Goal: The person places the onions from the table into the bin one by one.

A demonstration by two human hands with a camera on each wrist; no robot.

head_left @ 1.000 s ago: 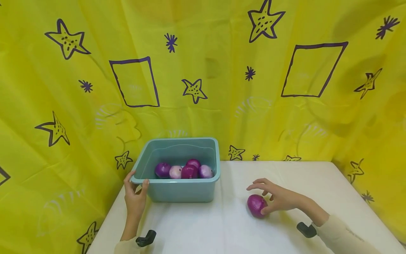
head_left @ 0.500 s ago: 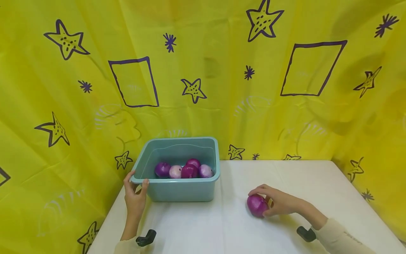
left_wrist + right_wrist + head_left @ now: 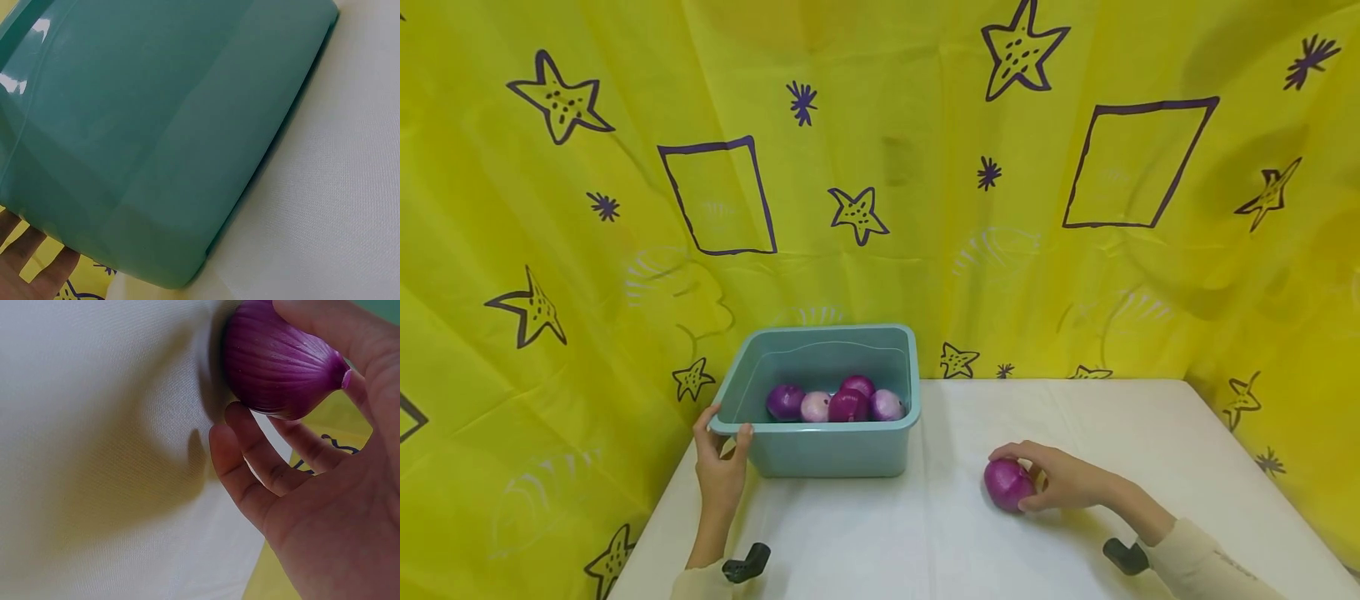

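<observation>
A purple-red onion (image 3: 1007, 485) sits on the white table, and my right hand (image 3: 1062, 477) has its thumb and fingers curled round it. In the right wrist view the onion (image 3: 281, 359) shows its ribbed skin and pointed end, with the thumb on one side and fingertips on the other. At the left, my left hand (image 3: 720, 475) grips the near left corner of a teal plastic bin (image 3: 827, 450) by its rim. Inside the bin lie several onions, among them a dark red one (image 3: 848, 406), a purple one (image 3: 786, 402) and a pale one (image 3: 816, 407).
The white table (image 3: 955, 550) runs between the bin and the right hand. A yellow curtain (image 3: 910, 275) with drawn stars and frames hangs behind it and along both sides. Dark wrist devices (image 3: 747, 563) show at both sleeves.
My right hand's raised fingers have come down over the far side of the onion and closed round it. The onion and bin stay where they were, and the left hand keeps its grip.
</observation>
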